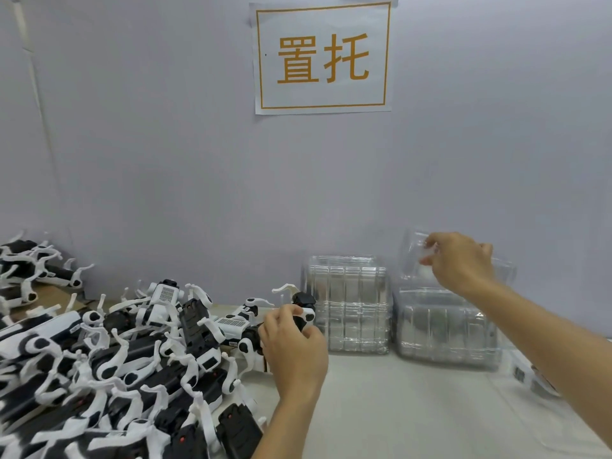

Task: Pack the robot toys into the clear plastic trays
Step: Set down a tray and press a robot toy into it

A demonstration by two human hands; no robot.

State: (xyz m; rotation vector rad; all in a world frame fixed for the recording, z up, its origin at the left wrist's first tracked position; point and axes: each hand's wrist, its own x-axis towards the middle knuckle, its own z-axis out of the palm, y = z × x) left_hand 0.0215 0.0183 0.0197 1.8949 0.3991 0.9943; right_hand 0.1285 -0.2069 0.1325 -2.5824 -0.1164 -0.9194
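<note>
A big heap of black-and-white robot toys [109, 352] covers the left of the table. My left hand [291, 346] grips one robot toy [303, 309] at the heap's right edge, its white legs sticking up. Two stacks of clear plastic trays stand against the wall: a left stack [347, 303] and a right stack [443, 329]. My right hand [460, 263] pinches the top clear tray [414, 256] of the right stack, which is tilted up above the rest.
A white sign with orange characters [323, 56] hangs on the grey wall. At the right edge, partly behind my forearm, lies a tray with a white item in it [526, 376]. The pale table surface [397, 409] stretches in front of the stacks.
</note>
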